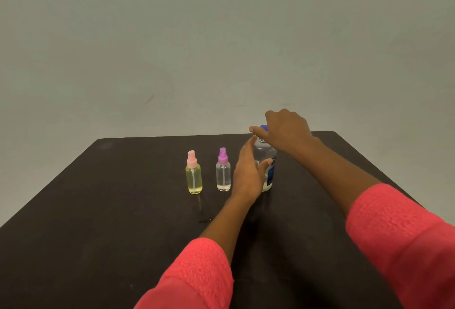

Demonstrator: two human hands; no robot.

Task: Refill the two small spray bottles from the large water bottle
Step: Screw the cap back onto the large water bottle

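Observation:
The large clear water bottle with a blue cap and blue label stands on the dark table, right of centre. My left hand wraps its body from the left, thumb across the front. From above, my right hand grips the cap with curled fingers. Two small spray bottles stand upright to the left of the big one. The yellowish bottle carries a pink sprayer. The clear bottle has a purple sprayer and only a little liquid at the bottom. Both sprayers are on.
A plain pale wall rises behind the table's far edge. A small wet mark lies on the table in front of the spray bottles. Both forearms, in pink sleeves, reach in from the lower right.

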